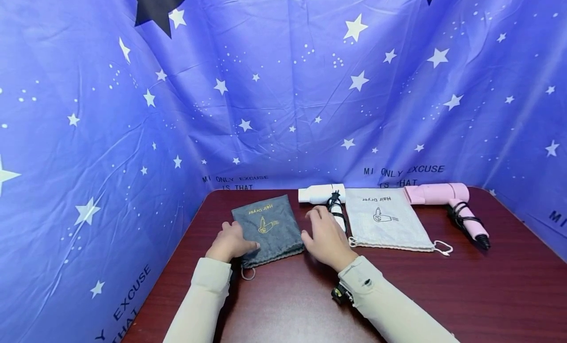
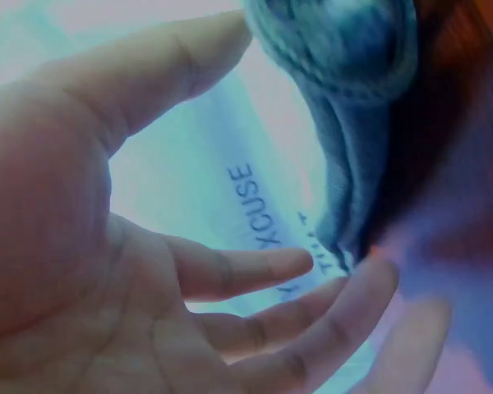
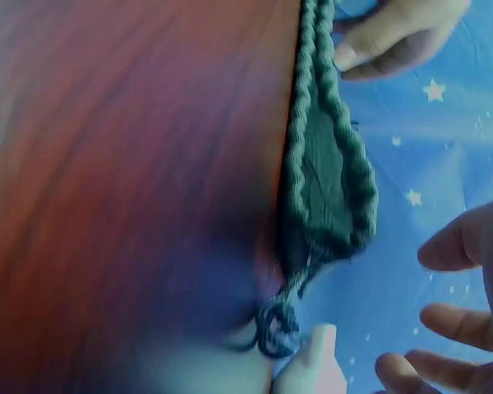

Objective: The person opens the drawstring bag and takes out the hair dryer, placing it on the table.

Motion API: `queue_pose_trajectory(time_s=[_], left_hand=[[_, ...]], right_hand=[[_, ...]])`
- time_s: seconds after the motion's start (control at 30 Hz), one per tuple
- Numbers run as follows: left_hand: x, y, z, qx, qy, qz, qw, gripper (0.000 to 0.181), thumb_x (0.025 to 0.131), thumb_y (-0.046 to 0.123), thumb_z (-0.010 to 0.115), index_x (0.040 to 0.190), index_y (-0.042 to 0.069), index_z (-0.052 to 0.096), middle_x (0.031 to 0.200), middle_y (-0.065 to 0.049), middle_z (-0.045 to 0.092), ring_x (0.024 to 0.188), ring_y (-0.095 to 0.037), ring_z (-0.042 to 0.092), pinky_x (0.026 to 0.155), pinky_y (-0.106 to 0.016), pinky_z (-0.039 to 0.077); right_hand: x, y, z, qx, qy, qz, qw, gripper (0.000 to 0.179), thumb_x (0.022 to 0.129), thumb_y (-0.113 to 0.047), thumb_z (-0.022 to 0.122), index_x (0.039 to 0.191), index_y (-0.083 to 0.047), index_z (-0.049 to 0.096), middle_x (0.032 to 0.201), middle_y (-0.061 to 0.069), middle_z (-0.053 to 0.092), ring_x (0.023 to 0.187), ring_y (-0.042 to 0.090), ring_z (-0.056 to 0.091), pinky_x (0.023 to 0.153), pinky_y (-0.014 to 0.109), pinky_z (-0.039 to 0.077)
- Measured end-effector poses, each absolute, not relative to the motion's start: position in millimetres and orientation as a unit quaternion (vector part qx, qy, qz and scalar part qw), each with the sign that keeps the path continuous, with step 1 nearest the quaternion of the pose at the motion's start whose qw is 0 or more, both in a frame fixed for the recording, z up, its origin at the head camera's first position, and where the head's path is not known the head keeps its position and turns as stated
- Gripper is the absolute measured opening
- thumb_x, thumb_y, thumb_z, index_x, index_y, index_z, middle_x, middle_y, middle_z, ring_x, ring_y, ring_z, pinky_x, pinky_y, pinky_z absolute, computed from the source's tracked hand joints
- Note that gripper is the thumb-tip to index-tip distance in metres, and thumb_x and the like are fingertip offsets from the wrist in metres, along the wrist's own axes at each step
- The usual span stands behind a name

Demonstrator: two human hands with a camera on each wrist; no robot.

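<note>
A dark grey drawstring pouch point(image 1: 281, 232) printed "Hair Dryer" lies on the table, its corded mouth facing me. At its left edge is my left hand point(image 1: 229, 242), thumb over the cloth near the mouth. The left wrist view shows that hand's fingers spread beside the pouch side point(image 2: 357, 164), not curled round it. My right hand point(image 1: 327, 237) hovers just right of the pouch with loosely bent fingers and holds nothing. In the right wrist view the pouch mouth point(image 3: 320, 164) gapes slightly, with a knotted cord point(image 3: 278, 328) at its corner.
Behind my right hand lies a white hair dryer point(image 1: 321, 193) with its black cord wrapped round the handle. A pale drawstring pouch point(image 1: 390, 222) lies flat beside it. Further right is a pink hair dryer point(image 1: 438, 193). A blue starry cloth point(image 1: 283, 87) surrounds the brown table point(image 1: 283, 303).
</note>
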State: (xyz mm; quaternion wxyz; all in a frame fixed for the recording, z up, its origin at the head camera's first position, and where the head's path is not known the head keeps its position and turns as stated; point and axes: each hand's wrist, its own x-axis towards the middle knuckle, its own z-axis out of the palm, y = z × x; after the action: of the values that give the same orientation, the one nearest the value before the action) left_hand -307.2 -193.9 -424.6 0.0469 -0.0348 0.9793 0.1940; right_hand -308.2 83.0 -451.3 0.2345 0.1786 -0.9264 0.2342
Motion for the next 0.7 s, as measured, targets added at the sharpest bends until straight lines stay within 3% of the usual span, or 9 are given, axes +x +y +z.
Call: queue_pose_trajectory(time_s=[0.17, 0.43, 0.57, 0.7], left_hand=[[-299, -183, -422, -0.027, 0.990, 0.137, 0.024, 0.090, 0.084, 0.058, 0.079, 0.144, -0.003, 0.052, 0.142, -0.030, 0.045, 0.125, -0.048, 0.051, 0.090, -0.063, 0.051], [-288, -170, -431, 0.007, 0.998, 0.063, -0.024, 0.077, 0.083, 0.062, 0.077, 0.126, -0.001, 0.065, 0.125, -0.025, 0.057, 0.110, -0.042, 0.057, 0.085, -0.057, 0.052], [-285, -162, -435, 0.015, 0.999, 0.027, -0.032, 0.074, 0.083, 0.066, 0.075, 0.117, 0.001, 0.070, 0.121, -0.023, 0.059, 0.105, -0.040, 0.057, 0.083, -0.056, 0.052], [-283, -156, -436, 0.014, 0.999, 0.030, -0.012, 0.067, 0.082, 0.065, 0.076, 0.109, 0.004, 0.075, 0.113, -0.020, 0.062, 0.104, -0.040, 0.062, 0.078, -0.057, 0.055]], right_hand=[[-304, 72, -451, 0.228, -0.930, 0.208, 0.199, 0.037, 0.091, -0.027, 0.070, 0.122, -0.007, 0.065, 0.141, 0.012, 0.057, 0.119, 0.033, 0.061, 0.098, 0.048, 0.052], [-307, 61, -453, 0.293, -0.926, 0.148, 0.185, 0.036, 0.097, -0.029, 0.069, 0.122, -0.004, 0.069, 0.141, 0.015, 0.062, 0.128, 0.034, 0.061, 0.102, 0.053, 0.051], [-305, 56, -453, 0.313, -0.931, 0.089, 0.164, 0.031, 0.094, -0.028, 0.072, 0.114, -0.004, 0.072, 0.134, 0.014, 0.067, 0.122, 0.033, 0.065, 0.097, 0.052, 0.054], [-302, 53, -453, 0.305, -0.943, 0.053, 0.119, 0.024, 0.092, -0.032, 0.074, 0.101, -0.009, 0.073, 0.111, 0.007, 0.071, 0.104, 0.029, 0.070, 0.082, 0.050, 0.058]])
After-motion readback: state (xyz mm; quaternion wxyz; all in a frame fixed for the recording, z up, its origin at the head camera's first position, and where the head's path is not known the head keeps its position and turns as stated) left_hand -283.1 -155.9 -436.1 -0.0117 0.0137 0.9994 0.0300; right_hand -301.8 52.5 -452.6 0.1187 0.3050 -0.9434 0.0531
